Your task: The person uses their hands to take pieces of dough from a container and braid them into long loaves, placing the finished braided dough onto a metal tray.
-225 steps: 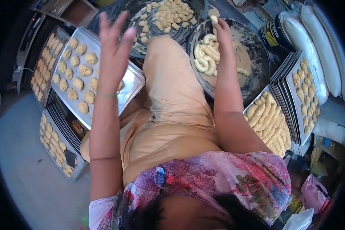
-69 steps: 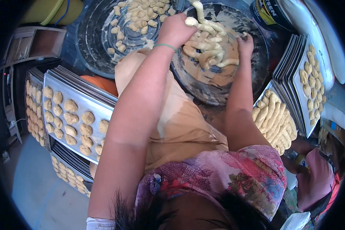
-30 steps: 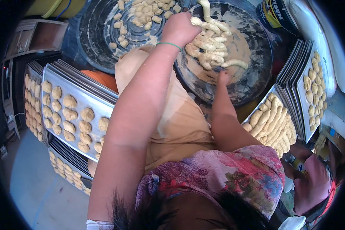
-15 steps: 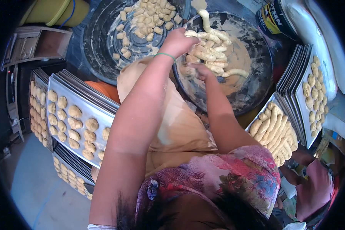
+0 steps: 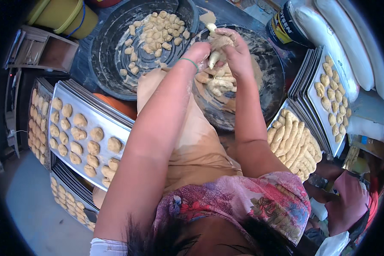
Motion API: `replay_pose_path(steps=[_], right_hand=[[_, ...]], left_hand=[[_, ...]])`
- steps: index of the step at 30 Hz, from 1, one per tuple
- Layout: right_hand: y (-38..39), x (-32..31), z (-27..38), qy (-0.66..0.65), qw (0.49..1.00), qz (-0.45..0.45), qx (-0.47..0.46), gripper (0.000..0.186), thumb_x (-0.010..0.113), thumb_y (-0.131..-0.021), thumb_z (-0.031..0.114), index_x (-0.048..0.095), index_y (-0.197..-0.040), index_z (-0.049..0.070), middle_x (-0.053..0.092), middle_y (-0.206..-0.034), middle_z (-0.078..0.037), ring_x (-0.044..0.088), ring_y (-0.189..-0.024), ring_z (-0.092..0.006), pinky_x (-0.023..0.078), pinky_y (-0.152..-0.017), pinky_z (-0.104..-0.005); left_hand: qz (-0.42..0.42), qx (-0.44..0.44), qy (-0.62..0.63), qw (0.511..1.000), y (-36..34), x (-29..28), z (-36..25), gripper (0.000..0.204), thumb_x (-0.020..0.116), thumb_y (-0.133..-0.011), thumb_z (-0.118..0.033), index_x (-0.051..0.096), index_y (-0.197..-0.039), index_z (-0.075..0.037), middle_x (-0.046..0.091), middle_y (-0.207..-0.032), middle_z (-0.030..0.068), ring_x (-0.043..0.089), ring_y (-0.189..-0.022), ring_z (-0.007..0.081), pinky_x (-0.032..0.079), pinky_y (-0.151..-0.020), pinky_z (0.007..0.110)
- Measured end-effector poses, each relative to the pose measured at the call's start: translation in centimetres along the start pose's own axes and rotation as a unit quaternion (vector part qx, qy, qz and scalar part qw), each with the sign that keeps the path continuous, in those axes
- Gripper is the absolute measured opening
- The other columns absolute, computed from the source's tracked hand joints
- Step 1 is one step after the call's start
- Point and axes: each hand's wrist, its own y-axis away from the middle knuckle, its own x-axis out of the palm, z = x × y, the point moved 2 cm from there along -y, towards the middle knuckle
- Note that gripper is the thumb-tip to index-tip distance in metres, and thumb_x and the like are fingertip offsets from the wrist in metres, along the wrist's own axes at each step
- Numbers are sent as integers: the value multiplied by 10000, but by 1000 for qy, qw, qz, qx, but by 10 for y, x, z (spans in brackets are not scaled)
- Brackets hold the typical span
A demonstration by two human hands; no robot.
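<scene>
— While both hands work over the right pan (image 5: 269,91), where exactly is the dough?

— Left hand (image 5: 200,53) and right hand (image 5: 237,53) meet above the pan's far half, fingers curled narrow round one dough lump (image 5: 219,42). A pale strip hangs from it between the palms. Loose dough sticks (image 5: 215,83) lie heaped just below, on the floured pan bottom.

— Room around the hands?

— Tight on the left: the left pan (image 5: 111,51), holding cut dough bits (image 5: 155,30), has its rim touching or just beside the right pan's rim; cannot tell which. The near and right parts of the right pan's floor are bare.

— Edges nearer the body?

— Left forearm crosses above a tray (image 5: 111,119) of round pieces, its corner near the apron (image 5: 196,145). More trays stack beneath it. Right elbow sits just beside a tray of long rolls (image 5: 294,143); beyond it, stacked trays (image 5: 307,81) stand near the right pan's rim.

— Anything further out?

— A can (image 5: 283,25) near the right pan's far edge, a yellow tub (image 5: 62,15) at top left. Another person's hand (image 5: 350,200) at lower right, well apart.
</scene>
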Motion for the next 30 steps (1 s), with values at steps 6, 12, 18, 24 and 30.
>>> replay_pose_path(steps=[6,12,18,24,30], right_hand=[[-10,-28,-26,89,991,18,-99,306,426,-837,135,522,-1094,-1,570,-1038,-93,505,-989,-165,391,-854,-285],[16,-55,-97,294,954,-18,62,433,552,-804,324,525,-1089,0,581,-1018,-112,532,-923,-203,402,-813,-308],[39,-54,-222,323,941,-36,99,546,607,-741,426,554,-1048,-22,604,-930,-176,569,-878,-259,428,-784,-357],[85,-53,-306,577,750,21,322,346,541,-737,207,582,-997,-17,577,-1005,-231,548,-972,-343,424,-843,-377],[72,-61,-336,341,902,-16,264,384,521,-749,320,622,-919,-10,573,-1012,-238,558,-957,-336,422,-836,-411]], left_hand=[[8,67,-154,986,2,10,3,163,484,-822,-143,582,-894,-35,578,-717,33,491,-500,104,396,-398,241],[-125,234,-283,922,-3,-6,-4,184,630,-735,-127,625,-858,9,608,-715,53,548,-550,103,439,-464,229],[-207,238,-494,810,1,-22,-10,313,646,-687,-247,640,-910,-28,629,-856,159,608,-776,273,459,-740,331],[-201,248,-547,774,10,-25,-16,284,632,-677,-257,646,-865,-45,618,-874,174,591,-828,312,464,-754,371],[-172,234,-556,779,12,-27,-18,274,622,-698,-274,649,-867,-59,618,-872,171,587,-830,318,459,-751,379]])
